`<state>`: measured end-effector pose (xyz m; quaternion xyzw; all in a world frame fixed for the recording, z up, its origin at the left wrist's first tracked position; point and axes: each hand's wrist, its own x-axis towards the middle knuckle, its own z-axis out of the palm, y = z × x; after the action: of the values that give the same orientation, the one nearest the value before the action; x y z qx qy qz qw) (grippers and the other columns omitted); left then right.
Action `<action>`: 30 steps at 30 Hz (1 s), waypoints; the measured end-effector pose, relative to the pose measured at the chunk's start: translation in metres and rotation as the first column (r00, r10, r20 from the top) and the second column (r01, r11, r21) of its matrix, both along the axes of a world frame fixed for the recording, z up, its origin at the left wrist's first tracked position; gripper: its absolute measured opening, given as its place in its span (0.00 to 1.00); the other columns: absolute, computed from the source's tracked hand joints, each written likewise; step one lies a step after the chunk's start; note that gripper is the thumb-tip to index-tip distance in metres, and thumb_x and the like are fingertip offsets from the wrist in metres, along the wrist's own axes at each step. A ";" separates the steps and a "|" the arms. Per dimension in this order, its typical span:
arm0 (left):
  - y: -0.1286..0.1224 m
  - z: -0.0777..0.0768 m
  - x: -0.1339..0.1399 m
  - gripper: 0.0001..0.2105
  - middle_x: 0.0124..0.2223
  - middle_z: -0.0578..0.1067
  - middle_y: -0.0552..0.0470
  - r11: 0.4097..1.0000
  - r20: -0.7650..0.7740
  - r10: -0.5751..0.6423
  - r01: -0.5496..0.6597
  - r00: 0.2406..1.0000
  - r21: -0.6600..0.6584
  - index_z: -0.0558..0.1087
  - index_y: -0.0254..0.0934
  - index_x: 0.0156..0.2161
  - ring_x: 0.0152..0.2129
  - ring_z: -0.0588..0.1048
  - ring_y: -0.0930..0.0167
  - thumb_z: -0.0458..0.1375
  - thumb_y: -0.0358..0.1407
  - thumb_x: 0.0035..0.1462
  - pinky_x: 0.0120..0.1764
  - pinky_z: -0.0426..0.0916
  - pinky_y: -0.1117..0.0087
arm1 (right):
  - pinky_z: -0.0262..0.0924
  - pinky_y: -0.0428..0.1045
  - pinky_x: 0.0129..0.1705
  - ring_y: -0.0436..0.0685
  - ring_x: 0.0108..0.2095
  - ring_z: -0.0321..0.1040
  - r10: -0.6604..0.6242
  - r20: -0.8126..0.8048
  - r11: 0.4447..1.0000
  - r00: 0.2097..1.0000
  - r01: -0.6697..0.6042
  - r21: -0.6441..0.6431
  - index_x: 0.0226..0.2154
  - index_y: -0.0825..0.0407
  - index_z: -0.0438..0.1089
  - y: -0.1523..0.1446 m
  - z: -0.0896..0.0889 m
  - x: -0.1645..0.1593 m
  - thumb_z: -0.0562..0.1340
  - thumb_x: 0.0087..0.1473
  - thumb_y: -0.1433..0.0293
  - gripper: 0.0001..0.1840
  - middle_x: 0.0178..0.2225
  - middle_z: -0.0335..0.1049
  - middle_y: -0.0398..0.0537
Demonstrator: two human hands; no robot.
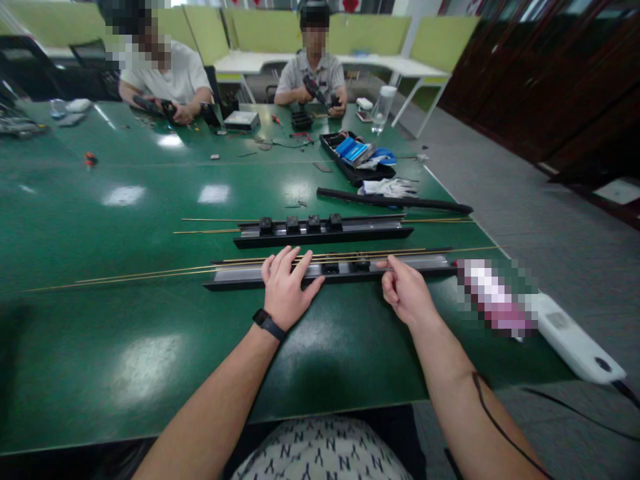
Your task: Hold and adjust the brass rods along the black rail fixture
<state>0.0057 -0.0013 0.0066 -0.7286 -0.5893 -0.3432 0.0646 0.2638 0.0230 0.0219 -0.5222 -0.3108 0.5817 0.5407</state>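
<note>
My left hand (287, 287) lies across a long black channel rail (435, 270) with its fingers spread, touching the thin brass-coloured rods (145, 274) that run along it. Inside the channel sit small black blocks (331, 267), just right of that hand; whether more lie beneath it is hidden. Over the right half of the same rail, my right hand (405, 288) is closed, the index finger stretched forward at the rods and the others curled. What its fingertips grip is too small to make out. Beyond, a second black rail (325, 238) holds several black blocks (293, 225).
A black foam-like strip (395, 200), white gloves (387, 188) and a black tray (357, 175) lie farther back. Right of the rail are a blurred pink item (495, 300) and a white power strip (575, 340). Two people (167, 77) sit opposite, one holding a power drill (317, 92).
</note>
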 end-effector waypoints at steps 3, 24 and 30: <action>0.000 0.000 0.000 0.23 0.62 0.73 0.43 1.000 0.003 0.001 -0.001 1.000 -0.001 0.73 0.45 0.60 0.63 0.66 0.56 0.61 0.48 0.62 0.66 0.51 0.50 | 0.37 0.41 0.10 0.43 0.09 0.44 0.003 -0.002 1.000 1.000 -0.003 0.003 0.35 0.55 0.74 0.000 -0.002 0.000 0.68 0.55 0.55 0.19 0.12 0.60 0.37; 0.000 -0.001 0.000 0.23 0.62 0.73 0.43 1.000 -0.003 -0.002 0.002 1.000 0.009 0.72 0.45 0.60 0.64 0.66 0.57 0.61 0.49 0.62 0.66 0.51 0.50 | 0.36 0.41 0.10 0.43 0.08 0.44 -0.018 -0.005 1.000 1.000 0.019 0.006 0.34 0.56 0.75 0.001 0.001 0.000 0.68 0.56 0.58 0.17 0.13 0.60 0.37; 0.001 -0.001 -0.001 0.23 0.62 0.73 0.43 1.000 -0.024 -0.006 0.006 1.000 0.006 0.72 0.44 0.60 0.64 0.66 0.57 0.61 0.48 0.63 0.65 0.52 0.51 | 0.37 0.41 0.10 0.44 0.08 0.45 -0.099 0.002 0.995 0.995 0.099 0.018 0.32 0.56 0.75 0.003 0.000 0.005 0.67 0.55 0.59 0.15 0.13 0.59 0.37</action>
<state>0.0048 -0.0007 0.0058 -0.7341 -0.5852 -0.3365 0.0730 0.2690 0.0263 0.0218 -0.5330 -0.2905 0.5507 0.5730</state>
